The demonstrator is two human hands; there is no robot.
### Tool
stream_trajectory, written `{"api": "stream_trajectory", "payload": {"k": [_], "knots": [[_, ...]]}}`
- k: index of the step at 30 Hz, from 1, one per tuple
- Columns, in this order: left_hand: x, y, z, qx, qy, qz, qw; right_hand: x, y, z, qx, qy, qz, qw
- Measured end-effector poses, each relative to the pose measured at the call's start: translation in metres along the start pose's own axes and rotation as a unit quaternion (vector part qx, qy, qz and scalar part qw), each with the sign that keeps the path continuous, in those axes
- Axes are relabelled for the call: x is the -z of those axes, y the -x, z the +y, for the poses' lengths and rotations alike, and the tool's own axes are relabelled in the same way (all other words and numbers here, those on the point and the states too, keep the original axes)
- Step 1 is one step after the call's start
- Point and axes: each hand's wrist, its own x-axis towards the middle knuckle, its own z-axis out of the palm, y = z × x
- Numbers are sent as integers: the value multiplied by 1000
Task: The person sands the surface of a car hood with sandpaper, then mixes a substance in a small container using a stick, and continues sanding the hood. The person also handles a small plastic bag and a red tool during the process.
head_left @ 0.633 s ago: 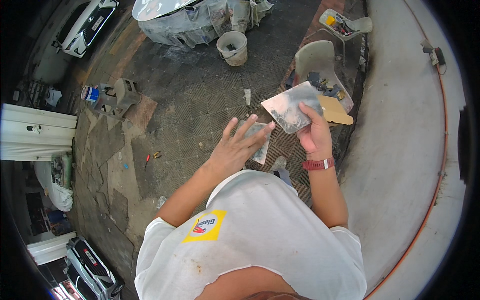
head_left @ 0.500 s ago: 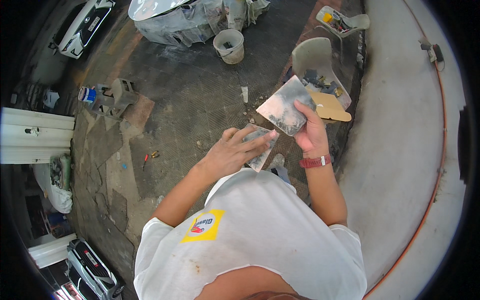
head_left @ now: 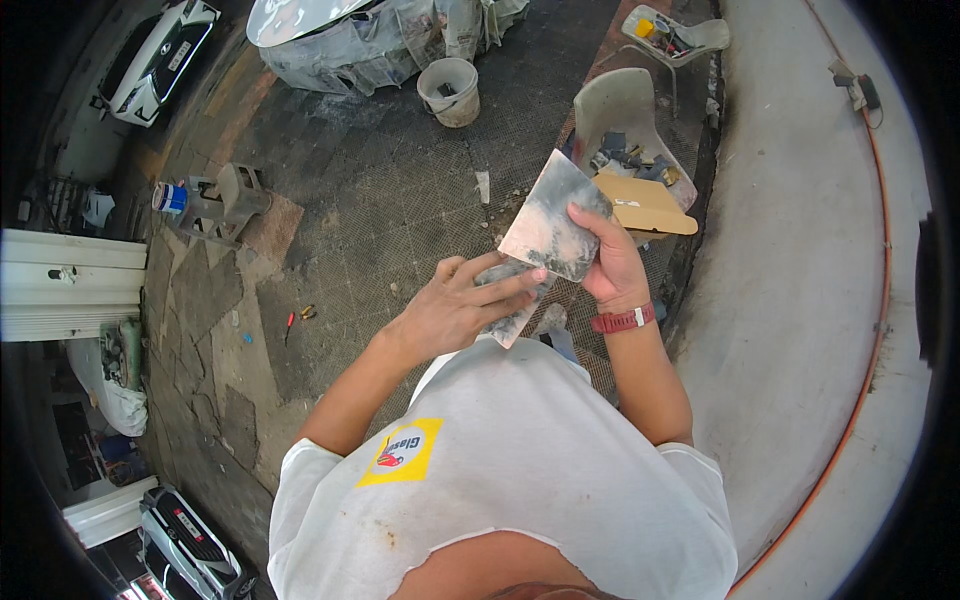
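Observation:
My right hand [head_left: 615, 268] grips a square grey sandpaper sheet [head_left: 550, 218] by its right side, thumb on top and fingers underneath. Pale pink dust covers much of its face. Just below, my left hand [head_left: 452, 308] holds a second dusty sandpaper sheet [head_left: 512, 328], its fingers lying across the top; the thumb is hidden. The upper sheet's lower corner meets or overlaps the second one near my left fingertips. Both are held in the air in front of my white shirt.
Beyond my right hand, a plastic chair [head_left: 612, 100] carries scraps and an open cardboard box [head_left: 645, 205]. Farther off stand a bucket [head_left: 449, 92], a sheet-draped object [head_left: 370, 55] and a stool [head_left: 238, 200]. A wall [head_left: 790, 300] runs along the right; screwdrivers [head_left: 290, 322] lie on the floor.
The upper sandpaper sheet has moved slightly left and down with my right hand, closer to the lower one. My left hand has barely moved. The whole view has shifted a little.

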Motion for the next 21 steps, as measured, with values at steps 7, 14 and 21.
{"api": "stream_trajectory", "payload": {"k": [7, 14, 21], "knots": [[2, 1, -3, 47, 17, -10, 999, -1, 10, -4, -4, -14, -14, 1000], [-15, 2, -12, 345, 608, 161, 697, 3, 12, -3, 159, 66, 53, 984], [-31, -10, -1, 309, 753, 236, 530, 16, -4, 39, 206, 139, 116, 962]]}}
